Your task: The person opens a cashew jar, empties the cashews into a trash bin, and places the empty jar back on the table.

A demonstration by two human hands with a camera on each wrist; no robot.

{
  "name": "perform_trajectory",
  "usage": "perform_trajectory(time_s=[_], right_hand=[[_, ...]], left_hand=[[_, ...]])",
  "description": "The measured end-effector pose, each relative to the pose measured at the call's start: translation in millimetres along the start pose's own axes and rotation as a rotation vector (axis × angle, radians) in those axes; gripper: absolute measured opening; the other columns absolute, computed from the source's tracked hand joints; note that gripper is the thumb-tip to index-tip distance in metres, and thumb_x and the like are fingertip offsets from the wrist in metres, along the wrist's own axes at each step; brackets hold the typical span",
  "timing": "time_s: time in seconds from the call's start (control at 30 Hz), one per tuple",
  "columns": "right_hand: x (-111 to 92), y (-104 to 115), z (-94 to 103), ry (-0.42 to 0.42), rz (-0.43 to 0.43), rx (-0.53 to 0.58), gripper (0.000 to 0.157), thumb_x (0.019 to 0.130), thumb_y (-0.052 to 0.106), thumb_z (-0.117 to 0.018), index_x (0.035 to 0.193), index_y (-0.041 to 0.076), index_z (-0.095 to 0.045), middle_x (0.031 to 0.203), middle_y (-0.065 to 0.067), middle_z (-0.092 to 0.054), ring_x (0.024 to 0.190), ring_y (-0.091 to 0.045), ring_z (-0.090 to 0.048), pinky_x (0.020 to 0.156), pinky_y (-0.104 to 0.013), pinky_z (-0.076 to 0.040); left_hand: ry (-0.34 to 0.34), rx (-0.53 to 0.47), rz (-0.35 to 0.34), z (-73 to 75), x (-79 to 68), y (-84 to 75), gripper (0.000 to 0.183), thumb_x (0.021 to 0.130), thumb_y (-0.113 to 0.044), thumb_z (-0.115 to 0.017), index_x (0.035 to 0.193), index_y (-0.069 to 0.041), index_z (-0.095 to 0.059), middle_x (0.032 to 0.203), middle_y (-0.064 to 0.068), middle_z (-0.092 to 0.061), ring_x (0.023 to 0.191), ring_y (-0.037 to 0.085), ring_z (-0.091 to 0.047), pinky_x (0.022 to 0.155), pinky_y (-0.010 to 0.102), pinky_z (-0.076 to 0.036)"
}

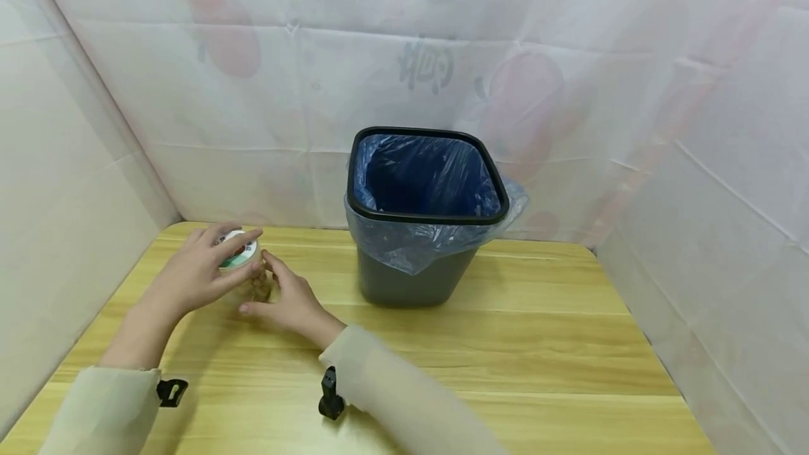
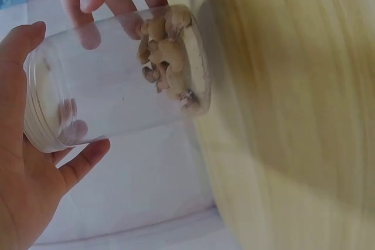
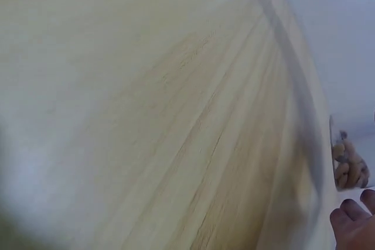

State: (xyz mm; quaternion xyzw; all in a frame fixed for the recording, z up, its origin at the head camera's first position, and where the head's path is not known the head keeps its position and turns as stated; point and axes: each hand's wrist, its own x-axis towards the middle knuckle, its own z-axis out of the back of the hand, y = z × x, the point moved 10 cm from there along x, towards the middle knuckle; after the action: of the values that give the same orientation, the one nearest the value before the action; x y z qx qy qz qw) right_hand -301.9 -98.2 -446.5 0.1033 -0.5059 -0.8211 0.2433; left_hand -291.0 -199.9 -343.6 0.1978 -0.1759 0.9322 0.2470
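Observation:
A clear plastic jar [image 2: 111,86] with a round lid stands at the left of the table, its white and green top label [image 1: 243,248] partly covered by fingers. Tan, cashew-like pieces [image 2: 164,57] lie in its lower part. My left hand [image 1: 205,265] grips the jar from above, thumb and fingers spread around the lid. My right hand [image 1: 293,300] is at the jar's right side, thumb and fingers apart around its lower part. Whether those fingertips touch the wall I cannot tell. In the right wrist view only some fingers [image 3: 354,215] show, beside the jar [image 3: 351,150].
A dark grey bin [image 1: 411,279] with a black rim and a bluish plastic liner [image 1: 411,241] stands at the back middle of the wooden table [image 1: 537,357]. Pale printed curtains [image 1: 354,83] close off the back and both sides.

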Motion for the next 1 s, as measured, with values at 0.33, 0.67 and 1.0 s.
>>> perform_trajectory(time_s=[0.33, 0.67, 1.0], right_hand=[[-25.2, 6.0, 31.7, 0.009, 0.030, 0.068, 0.093, 0.085, 0.041, -0.078, 0.155, 0.047, -0.017, 0.158, 0.014, -0.033, 0.143, -0.019, -0.039, 0.112, -0.046, -0.041], [-63.6, 13.7, 58.9, 0.011, 0.135, 0.118, 0.091, 0.087, 0.029, -0.078, 0.155, 0.045, -0.019, 0.154, 0.015, -0.039, 0.141, -0.011, -0.041, 0.114, -0.043, -0.038], [-103.2, 18.3, 84.1, -0.018, 0.225, 0.153, 0.093, 0.086, 0.022, -0.080, 0.157, 0.035, -0.021, 0.153, 0.009, -0.043, 0.140, -0.011, -0.042, 0.114, -0.045, -0.039]], left_hand=[[0.045, 0.001, -0.081, 9.6, 6.2, -45.7, 0.054, 0.089, -0.040, -0.074, 0.140, -0.028, -0.059, 0.137, 0.013, -0.054, 0.119, 0.039, -0.052, 0.077, 0.057, -0.054], [-0.009, -0.031, -0.238, 15.9, 9.2, -94.6, 0.060, 0.083, -0.039, -0.079, 0.139, -0.032, -0.060, 0.134, 0.007, -0.057, 0.116, 0.028, -0.053, 0.079, 0.044, -0.056], [0.024, -0.075, -0.309, 14.7, 12.4, -136.2, 0.059, 0.087, -0.043, -0.073, 0.143, -0.036, -0.055, 0.137, 0.003, -0.056, 0.123, 0.023, -0.051, 0.085, 0.043, -0.056]])
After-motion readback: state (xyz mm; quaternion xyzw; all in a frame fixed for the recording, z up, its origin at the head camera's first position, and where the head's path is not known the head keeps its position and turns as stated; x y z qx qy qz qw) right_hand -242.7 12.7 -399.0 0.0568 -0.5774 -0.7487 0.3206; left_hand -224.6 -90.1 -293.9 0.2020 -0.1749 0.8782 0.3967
